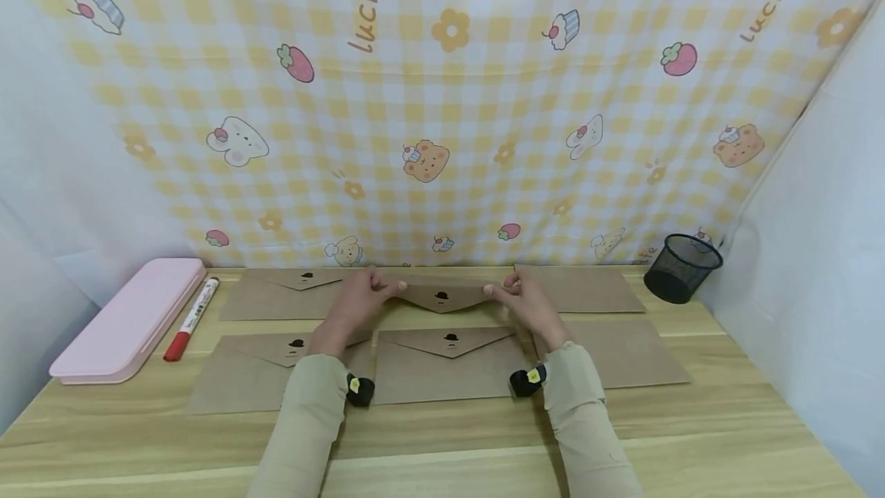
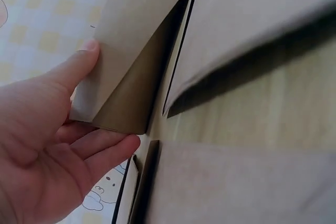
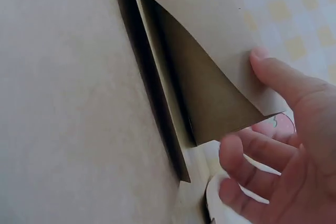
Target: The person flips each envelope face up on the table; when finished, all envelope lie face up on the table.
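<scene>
A brown kraft-paper envelope (image 1: 422,293) with a small hat and moustache print on its pointed flap is held tilted up at the back middle of the table. My left hand (image 1: 354,304) pinches its left end, thumb on the flap side and fingers behind. At the opposite end my right hand (image 1: 531,304) pinches it the same way. In the left wrist view the flap of the envelope (image 2: 123,40) stands slightly away from the body. The right wrist view shows the same gap under the flap (image 3: 220,40). Directly in front lies another envelope (image 1: 449,379), flap side up.
Flap-up envelopes lie at back left (image 1: 256,298) and front left (image 1: 235,383). Plain-side-up ones lie at back right (image 1: 588,290) and front right (image 1: 622,356). Far left are a pink case (image 1: 131,313) and a red-capped marker (image 1: 193,317). A black mesh cup (image 1: 681,271) stands right.
</scene>
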Demonstrator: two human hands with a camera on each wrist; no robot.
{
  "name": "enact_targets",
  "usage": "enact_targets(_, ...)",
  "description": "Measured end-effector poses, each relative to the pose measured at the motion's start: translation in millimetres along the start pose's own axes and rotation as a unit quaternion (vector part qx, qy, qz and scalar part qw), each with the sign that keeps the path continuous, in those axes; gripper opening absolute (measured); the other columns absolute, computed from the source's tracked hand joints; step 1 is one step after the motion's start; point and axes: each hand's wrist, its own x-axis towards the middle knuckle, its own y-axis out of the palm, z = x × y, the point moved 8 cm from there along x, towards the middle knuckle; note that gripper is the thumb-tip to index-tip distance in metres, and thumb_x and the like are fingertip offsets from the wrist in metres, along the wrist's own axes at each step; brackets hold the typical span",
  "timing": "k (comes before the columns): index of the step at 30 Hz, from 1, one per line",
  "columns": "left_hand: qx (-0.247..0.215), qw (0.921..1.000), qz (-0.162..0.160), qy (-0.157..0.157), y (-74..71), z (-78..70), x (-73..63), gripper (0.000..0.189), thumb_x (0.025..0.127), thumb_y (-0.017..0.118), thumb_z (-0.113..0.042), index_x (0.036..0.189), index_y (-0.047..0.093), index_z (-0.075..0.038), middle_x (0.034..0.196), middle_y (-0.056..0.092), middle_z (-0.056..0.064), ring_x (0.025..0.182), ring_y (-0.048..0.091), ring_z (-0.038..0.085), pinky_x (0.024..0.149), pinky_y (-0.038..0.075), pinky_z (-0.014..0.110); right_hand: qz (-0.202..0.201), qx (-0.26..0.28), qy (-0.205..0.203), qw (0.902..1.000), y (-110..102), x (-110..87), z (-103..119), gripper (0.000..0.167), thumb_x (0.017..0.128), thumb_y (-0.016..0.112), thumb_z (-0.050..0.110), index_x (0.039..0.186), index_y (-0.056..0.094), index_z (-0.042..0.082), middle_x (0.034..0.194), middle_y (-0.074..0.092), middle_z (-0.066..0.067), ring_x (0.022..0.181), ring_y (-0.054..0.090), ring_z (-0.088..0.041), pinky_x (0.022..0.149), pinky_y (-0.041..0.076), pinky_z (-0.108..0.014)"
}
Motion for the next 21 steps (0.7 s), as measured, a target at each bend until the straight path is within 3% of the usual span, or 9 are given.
enact_targets(4, -0.012, 0.9990, -0.038, -0.019, -5.3, 3.7, -0.2, 0.057, 0.077, 0.072, -0.046, 0.062, 0.030, -0.011, 0.055, 0.025, -0.001, 0.051, 0.026, 0.013, 0.050, 0.028, 0.026, -0.013, 0.023, -0.016, 0.9995, -0.9, 0.5, 3.9, 0.038, 0.085, 0.069, 0.029, 0.088, 0.040, 0.004, 0.058, 0.046, -0.006, 0.060, 0.056, -0.020, 0.051, 0.030, -0.026)
enact_targets(7, -0.026, 0.9973, -0.064, -0.026, -9.0, 5.2, -1.3, 0.061, 0.073, 0.076, -0.047, 0.057, 0.028, -0.012, 0.051, 0.023, -0.003, 0.048, 0.023, 0.011, 0.046, 0.026, 0.025, -0.020, 0.041, -0.024, 0.9987, -1.6, 0.2, 5.8, 0.042, 0.084, 0.070, 0.025, 0.076, 0.033, 0.006, 0.053, 0.031, 0.001, 0.059, 0.058, -0.015, 0.051, 0.026, -0.026)
enact_targets(10, -0.034, 0.9958, -0.082, -0.023, -11.7, 6.6, -1.6, 0.063, 0.071, 0.077, -0.047, 0.055, 0.027, -0.013, 0.048, 0.022, -0.004, 0.045, 0.022, 0.010, 0.044, 0.024, 0.023, -0.038, 0.049, -0.039, 0.9973, -4.0, -0.5, 7.7, 0.048, 0.083, 0.071, 0.027, 0.067, 0.030, 0.007, 0.055, 0.023, 0.002, 0.052, 0.042, -0.010, 0.053, 0.027, -0.025)
enact_targets(14, -0.042, 0.9946, -0.094, -0.011, -13.6, 7.3, -1.3, 0.063, 0.072, 0.076, -0.047, 0.053, 0.027, -0.013, 0.047, 0.022, -0.005, 0.044, 0.021, 0.009, 0.042, 0.022, 0.022, -0.066, 0.050, -0.065, 0.9944, -8.6, -1.4, 9.5, 0.051, 0.081, 0.072, 0.032, 0.059, 0.032, 0.009, 0.051, 0.028, 0.001, 0.047, 0.028, -0.013, 0.052, 0.032, -0.025)
enact_targets(18, -0.049, 0.9936, -0.102, -0.009, -14.2, 6.8, -1.5, 0.063, 0.073, 0.076, -0.045, 0.053, 0.027, -0.012, 0.047, 0.022, -0.004, 0.044, 0.020, 0.009, 0.042, 0.022, 0.022, -0.075, 0.054, -0.071, 0.9932, -9.4, -0.4, 8.2, 0.049, 0.080, 0.072, 0.037, 0.058, 0.038, 0.009, 0.053, 0.045, -0.007, 0.048, 0.045, -0.018, 0.057, 0.040, -0.026)
enact_targets(21, -0.050, 0.9932, -0.104, -0.015, -13.6, 7.6, -0.9, 0.062, 0.073, 0.076, -0.045, 0.053, 0.027, -0.012, 0.047, 0.023, -0.004, 0.044, 0.021, 0.009, 0.043, 0.023, 0.022, -0.079, 0.057, -0.061, 0.9934, -8.8, 0.6, 6.5, 0.047, 0.080, 0.071, 0.040, 0.061, 0.041, 0.009, 0.061, 0.055, -0.016, 0.053, 0.049, -0.020, 0.059, 0.041, -0.028)
